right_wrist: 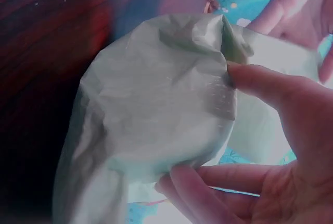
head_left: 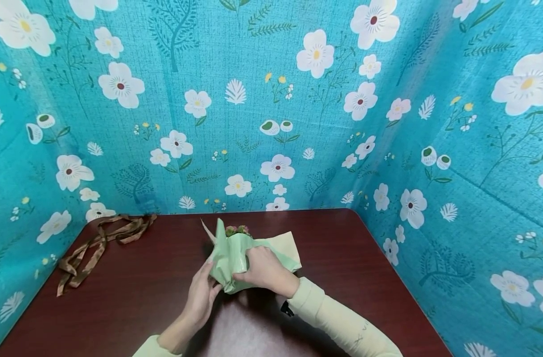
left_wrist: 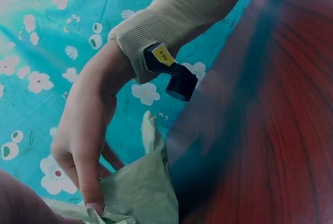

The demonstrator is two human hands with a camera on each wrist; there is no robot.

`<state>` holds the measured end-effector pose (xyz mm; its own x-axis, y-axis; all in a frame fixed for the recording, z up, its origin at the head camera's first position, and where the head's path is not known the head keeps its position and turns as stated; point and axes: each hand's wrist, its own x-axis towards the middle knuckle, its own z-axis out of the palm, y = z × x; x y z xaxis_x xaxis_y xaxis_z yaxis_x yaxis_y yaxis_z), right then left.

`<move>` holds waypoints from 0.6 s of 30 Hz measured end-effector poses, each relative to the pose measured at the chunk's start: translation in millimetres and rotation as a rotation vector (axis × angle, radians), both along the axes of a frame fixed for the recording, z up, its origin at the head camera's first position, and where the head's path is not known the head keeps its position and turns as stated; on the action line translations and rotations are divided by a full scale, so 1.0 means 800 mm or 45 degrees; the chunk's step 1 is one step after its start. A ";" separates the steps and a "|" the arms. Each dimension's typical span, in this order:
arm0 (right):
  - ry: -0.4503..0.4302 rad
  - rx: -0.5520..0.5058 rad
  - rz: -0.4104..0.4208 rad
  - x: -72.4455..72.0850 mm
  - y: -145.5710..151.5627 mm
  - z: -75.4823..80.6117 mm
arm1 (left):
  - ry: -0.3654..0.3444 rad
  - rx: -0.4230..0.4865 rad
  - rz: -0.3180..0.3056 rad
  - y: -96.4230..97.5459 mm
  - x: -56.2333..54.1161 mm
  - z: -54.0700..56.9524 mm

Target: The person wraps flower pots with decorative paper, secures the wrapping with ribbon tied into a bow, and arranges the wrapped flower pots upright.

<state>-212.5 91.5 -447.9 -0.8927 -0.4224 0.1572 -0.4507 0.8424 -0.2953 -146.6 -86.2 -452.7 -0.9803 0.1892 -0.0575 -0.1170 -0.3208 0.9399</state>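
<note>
Light green wrapping paper (head_left: pixel 238 255) is folded around a small bunch of pinkish flowers (head_left: pixel 237 230), whose heads peek out at the top. My right hand (head_left: pixel 267 270) pinches a fold of the paper at the front, thumb below and fingers above; in the right wrist view its thumb and fingers (right_wrist: pixel 187 187) press the crumpled paper from two sides. On the bundle's left side, my left hand (head_left: pixel 197 297) holds the paper's lower edge between thumb and fingers. Only part of that hand shows in the left wrist view. The stems are hidden inside the paper.
A brown ribbon (head_left: pixel 99 243) lies in loose loops at the table's back left. The dark red wooden table (head_left: pixel 343 248) meets a blue flowered cloth (head_left: pixel 253 124) at the back and sides. A paler paper flap (head_left: pixel 286 247) sticks out to the bundle's right.
</note>
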 end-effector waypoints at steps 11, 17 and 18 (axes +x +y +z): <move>0.032 0.025 0.064 -0.002 -0.002 0.001 | 0.060 -0.113 -0.078 -0.011 -0.002 -0.005; -0.090 0.058 0.187 -0.006 0.008 0.013 | 0.012 -0.156 0.001 -0.021 -0.022 -0.017; -0.103 0.061 0.200 -0.007 0.009 0.014 | 0.000 -0.169 0.024 -0.023 -0.026 -0.019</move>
